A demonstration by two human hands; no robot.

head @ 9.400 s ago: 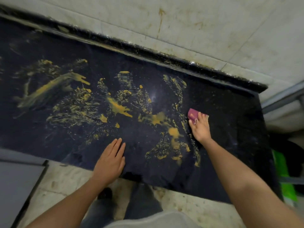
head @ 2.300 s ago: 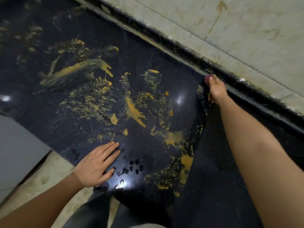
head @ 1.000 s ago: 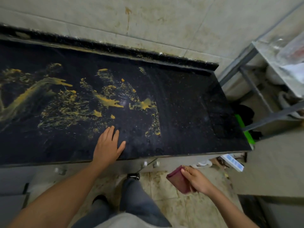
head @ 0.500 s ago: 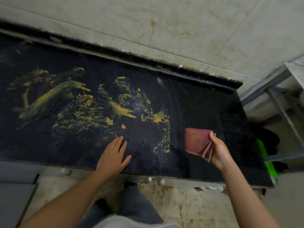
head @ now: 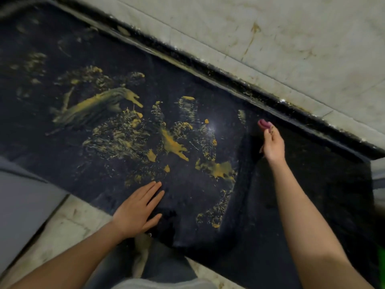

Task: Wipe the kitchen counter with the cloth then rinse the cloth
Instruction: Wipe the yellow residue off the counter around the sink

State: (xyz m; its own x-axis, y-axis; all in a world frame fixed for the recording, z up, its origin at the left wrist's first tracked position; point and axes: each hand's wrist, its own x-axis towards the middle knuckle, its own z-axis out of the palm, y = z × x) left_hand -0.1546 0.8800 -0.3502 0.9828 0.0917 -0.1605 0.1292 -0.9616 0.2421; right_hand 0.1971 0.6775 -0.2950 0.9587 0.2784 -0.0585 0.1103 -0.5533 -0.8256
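Observation:
The black stone counter (head: 312, 184) carries yellow smears (head: 173, 142) across its middle and left. My right hand (head: 273, 144) is out near the back edge of the counter, holding the maroon cloth (head: 263, 123); only a small bunched end of it shows past my fingertips. My left hand (head: 138, 209) lies flat, fingers straight, on the counter's front edge. The strip of counter to the right of my right arm looks free of yellow.
A stained pale tile wall (head: 291, 38) rises behind the counter's raised black back lip (head: 229, 80). A grey cabinet face (head: 23, 205) sits at lower left. Tiled floor (head: 62, 230) and my legs show below the counter edge.
My right hand has carried the cloth from over the counter's front right part to near the back lip. The left hand has stayed flat on the front edge. The view has tilted.

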